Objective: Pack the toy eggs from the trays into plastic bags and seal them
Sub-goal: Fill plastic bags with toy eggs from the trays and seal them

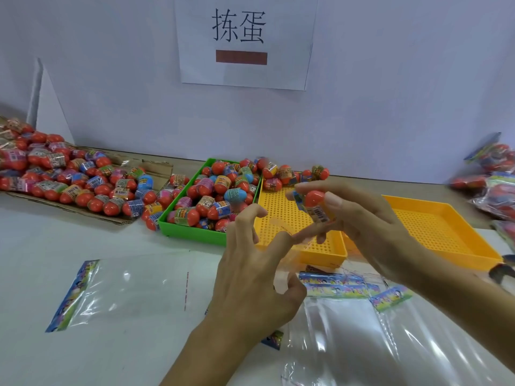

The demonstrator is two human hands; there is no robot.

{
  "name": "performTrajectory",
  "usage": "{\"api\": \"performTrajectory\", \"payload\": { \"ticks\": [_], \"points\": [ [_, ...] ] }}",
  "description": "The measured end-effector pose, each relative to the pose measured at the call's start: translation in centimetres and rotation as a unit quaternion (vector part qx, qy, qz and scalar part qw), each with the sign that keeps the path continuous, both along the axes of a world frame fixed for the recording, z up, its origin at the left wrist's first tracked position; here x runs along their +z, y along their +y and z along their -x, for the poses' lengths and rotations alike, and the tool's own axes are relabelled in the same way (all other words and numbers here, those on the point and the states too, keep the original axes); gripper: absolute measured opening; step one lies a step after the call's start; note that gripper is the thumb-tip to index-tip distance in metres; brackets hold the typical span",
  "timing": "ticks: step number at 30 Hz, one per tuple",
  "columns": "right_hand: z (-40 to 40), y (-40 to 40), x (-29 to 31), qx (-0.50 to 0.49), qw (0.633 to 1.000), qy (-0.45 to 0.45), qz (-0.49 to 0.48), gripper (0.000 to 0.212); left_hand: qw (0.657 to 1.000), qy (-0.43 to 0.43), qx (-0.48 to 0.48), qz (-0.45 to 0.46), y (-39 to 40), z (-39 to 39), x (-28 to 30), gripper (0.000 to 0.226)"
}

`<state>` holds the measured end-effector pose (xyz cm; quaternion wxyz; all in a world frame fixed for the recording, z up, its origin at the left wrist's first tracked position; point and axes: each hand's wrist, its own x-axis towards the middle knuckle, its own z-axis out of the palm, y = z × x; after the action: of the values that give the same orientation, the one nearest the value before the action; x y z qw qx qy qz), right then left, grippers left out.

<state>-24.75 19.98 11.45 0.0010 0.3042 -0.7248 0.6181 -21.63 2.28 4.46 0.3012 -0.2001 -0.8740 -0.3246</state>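
Gripping an egg (315, 201) up over the yellow tray (292, 218), the right hand (370, 227) is pinching it while the left hand (250, 271) is hovering loosely open, fingers curled, beside it.

Both forearms are bare with no sleeves in view, the left hand (250, 277) and right hand (370, 218) wear no gloves or rings, and the fingers (331, 200) end in short, unpainted nails.
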Motion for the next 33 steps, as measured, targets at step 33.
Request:
{"api": "performTrajectory", "payload": {
  "ticks": [33],
  "points": [
    [-2.8,0.0,-5.2,-0.160,0.980,0.005,-0.115,0.022,0.994,0.012,-0.047,-0.102,1.6,-0.2,-0.8,0.049]
  ]
}}
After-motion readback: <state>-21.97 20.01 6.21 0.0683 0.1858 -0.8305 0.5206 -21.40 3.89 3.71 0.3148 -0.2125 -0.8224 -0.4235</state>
